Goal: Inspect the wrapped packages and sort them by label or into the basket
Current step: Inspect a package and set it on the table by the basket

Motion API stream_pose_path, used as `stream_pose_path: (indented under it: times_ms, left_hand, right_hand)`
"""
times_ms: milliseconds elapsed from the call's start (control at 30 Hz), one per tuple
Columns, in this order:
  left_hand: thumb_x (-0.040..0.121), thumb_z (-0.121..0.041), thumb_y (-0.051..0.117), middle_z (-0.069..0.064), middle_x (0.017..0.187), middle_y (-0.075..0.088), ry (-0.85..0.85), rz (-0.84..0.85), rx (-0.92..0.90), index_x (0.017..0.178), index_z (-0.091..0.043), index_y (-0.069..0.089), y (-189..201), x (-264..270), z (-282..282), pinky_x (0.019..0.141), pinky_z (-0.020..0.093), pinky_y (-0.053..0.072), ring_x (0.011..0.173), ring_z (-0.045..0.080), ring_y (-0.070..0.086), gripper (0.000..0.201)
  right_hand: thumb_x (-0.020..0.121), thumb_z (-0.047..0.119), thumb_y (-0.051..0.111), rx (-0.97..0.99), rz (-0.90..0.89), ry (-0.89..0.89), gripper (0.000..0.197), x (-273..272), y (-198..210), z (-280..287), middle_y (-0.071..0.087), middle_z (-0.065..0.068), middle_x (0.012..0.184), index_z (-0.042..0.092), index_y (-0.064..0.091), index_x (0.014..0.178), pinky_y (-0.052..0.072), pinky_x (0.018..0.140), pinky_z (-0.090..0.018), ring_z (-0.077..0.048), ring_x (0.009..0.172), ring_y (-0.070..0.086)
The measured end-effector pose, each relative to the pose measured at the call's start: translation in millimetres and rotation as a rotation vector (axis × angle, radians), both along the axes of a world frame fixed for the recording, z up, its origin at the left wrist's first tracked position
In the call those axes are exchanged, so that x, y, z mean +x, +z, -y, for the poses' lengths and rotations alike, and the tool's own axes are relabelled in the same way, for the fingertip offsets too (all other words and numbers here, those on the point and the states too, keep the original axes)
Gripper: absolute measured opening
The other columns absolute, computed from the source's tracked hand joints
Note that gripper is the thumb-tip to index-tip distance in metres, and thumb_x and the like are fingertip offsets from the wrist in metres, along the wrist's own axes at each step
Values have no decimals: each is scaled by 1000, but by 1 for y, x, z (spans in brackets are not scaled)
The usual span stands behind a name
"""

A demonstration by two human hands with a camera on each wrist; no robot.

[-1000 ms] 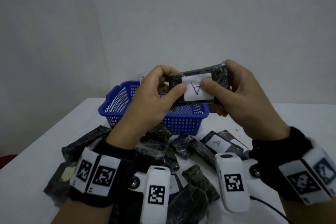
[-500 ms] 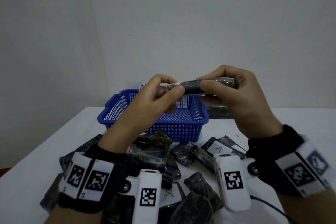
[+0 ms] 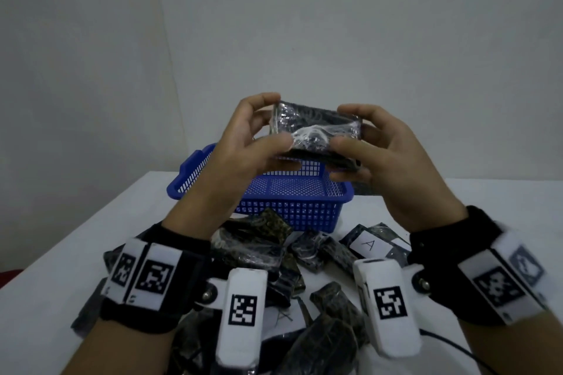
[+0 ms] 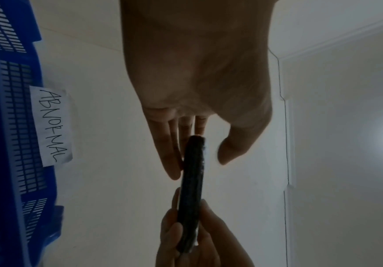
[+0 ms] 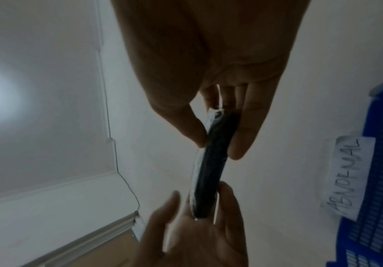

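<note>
Both hands hold one dark, plastic-wrapped package (image 3: 316, 131) in the air above the blue basket (image 3: 289, 207). Its face toward me shows crinkled wrap and no label. My left hand (image 3: 265, 122) cups its left end; in the left wrist view the fingers (image 4: 172, 162) lie against the back and the thumb sits just off the front. My right hand (image 3: 339, 126) pinches the right end between thumb and fingers (image 5: 238, 144). Both wrist views show the package (image 4: 191, 180) (image 5: 211, 162) edge-on.
The basket (image 4: 14, 126) carries a paper label reading ABNORMAL (image 4: 51, 126) on its far wall. A pile of several wrapped packages (image 3: 259, 240) lies on the white table (image 3: 76, 253) in front of it; one of them (image 3: 368, 245) shows an A label. A cable (image 3: 451, 344) runs at the right.
The package has been turned over: its A label faced me, then it stood edge-on, and now its unlabelled side faces me. Both hands stayed on it.
</note>
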State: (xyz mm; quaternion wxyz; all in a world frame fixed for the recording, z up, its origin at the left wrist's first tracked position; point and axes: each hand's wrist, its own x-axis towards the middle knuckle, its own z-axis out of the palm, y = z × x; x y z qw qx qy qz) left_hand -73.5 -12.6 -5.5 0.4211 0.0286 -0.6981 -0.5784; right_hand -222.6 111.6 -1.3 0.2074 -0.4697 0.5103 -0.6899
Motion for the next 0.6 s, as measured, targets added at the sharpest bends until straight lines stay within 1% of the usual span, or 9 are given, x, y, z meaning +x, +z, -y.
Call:
stream_pose_path:
  times_ms: [67, 200, 267, 333, 400, 433, 500, 533, 600]
  left_hand:
    - [92, -15, 64, -1, 109, 70, -8, 64, 14, 125, -15, 52, -1, -2, 1, 67, 29, 59, 92, 14, 71, 35]
    - [95, -10, 62, 6, 105, 71, 84, 142, -108, 117, -7, 56, -5, -5, 2, 68, 30, 61, 88, 15, 72, 24]
    - [94, -9, 64, 3, 100, 69, 106, 143, -160, 110, -12, 57, -6, -5, 2, 64, 30, 60, 84, 13, 71, 18]
    - [94, -8, 64, 0, 97, 68, 124, 142, -198, 106, -17, 55, -8, -5, 1, 58, 30, 59, 82, 10, 69, 17]
    - [95, -15, 63, -5, 95, 68, 145, 151, -230, 108, -20, 54, -7, -3, -1, 57, 33, 59, 78, 11, 70, 17]
    - [95, -23, 63, -7, 92, 68, 158, 166, -248, 109, -21, 53, -5, -1, -3, 56, 34, 59, 72, 14, 71, 17]
    - [92, -43, 56, -10, 86, 69, 166, 202, -242, 106, -24, 53, -1, 2, -8, 51, 34, 57, 57, 23, 68, 23]
    - [92, -48, 51, -11, 83, 70, 157, 200, -211, 101, -26, 53, 2, 2, -9, 48, 32, 55, 53, 25, 65, 24]
    - [98, -43, 46, -10, 81, 70, 152, 169, -160, 94, -27, 55, 4, 2, -8, 47, 30, 54, 50, 24, 63, 19]
  right_hand:
    - [92, 2, 67, -18, -62, 8, 41, -2, -3, 1, 71, -7, 115, 14, 57, 130, 61, 64, -28, -20, 89, 75]
    - [93, 7, 66, 33, -92, 21, 33, -1, -7, 5, 77, 0, 98, 13, 59, 125, 61, 64, -29, -16, 83, 75]
    - [93, 6, 68, 20, -120, -3, 28, -1, -9, 6, 78, 0, 92, 10, 61, 119, 61, 62, -29, -16, 80, 75]
    - [91, 5, 70, -12, -187, -42, 24, -2, -9, 5, 77, -3, 92, 10, 62, 113, 60, 60, -30, -17, 80, 75]
    - [91, 4, 70, -62, -272, -72, 22, -2, -8, 4, 75, -5, 96, 12, 62, 109, 60, 60, -31, -18, 82, 75]
    - [91, 4, 70, -98, -319, -89, 20, -2, -6, 3, 74, -6, 98, 13, 61, 108, 59, 62, -31, -17, 83, 73]
    - [91, 5, 71, -170, -416, -133, 20, -1, -5, 2, 72, -2, 98, 14, 61, 106, 59, 71, -33, -13, 84, 70]
    - [91, 6, 71, -194, -463, -155, 21, -2, -4, 2, 71, 1, 97, 15, 61, 106, 59, 75, -34, -12, 84, 68]
    - [92, 9, 71, -199, -506, -154, 21, -2, -5, 2, 70, 4, 97, 15, 60, 109, 59, 78, -35, -10, 85, 67]
